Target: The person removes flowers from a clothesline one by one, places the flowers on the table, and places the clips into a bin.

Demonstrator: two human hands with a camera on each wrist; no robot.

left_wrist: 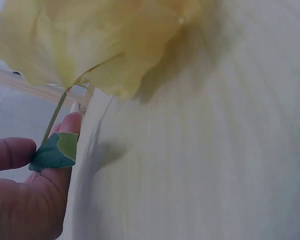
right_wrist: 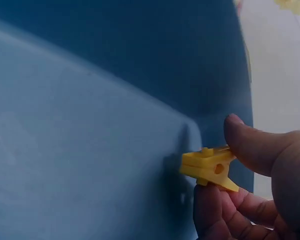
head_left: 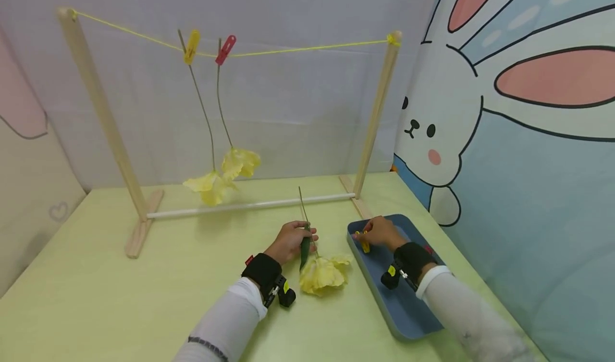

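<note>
- Head view shows your left hand [head_left: 290, 240] lying low on the counter [head_left: 96, 298], fingers curled round the stem and green leaf of a yellow flower [head_left: 324, 273] whose bloom rests just beside that wrist.
- Your right hand [head_left: 379, 231] reaches into the blue tray [head_left: 408, 319] and pinches a yellow clothespin [right_wrist: 208, 169] between thumb and fingers, forearm stretched flat along the tray.
- Two flowers hang from pegs on the yellow line [head_left: 312, 47] of the wooden rack [head_left: 103, 116], so I judge you are at the pick-up step for a third.
- Next, you likely need to lift both, stem upward, and open the pin at the line.
</note>
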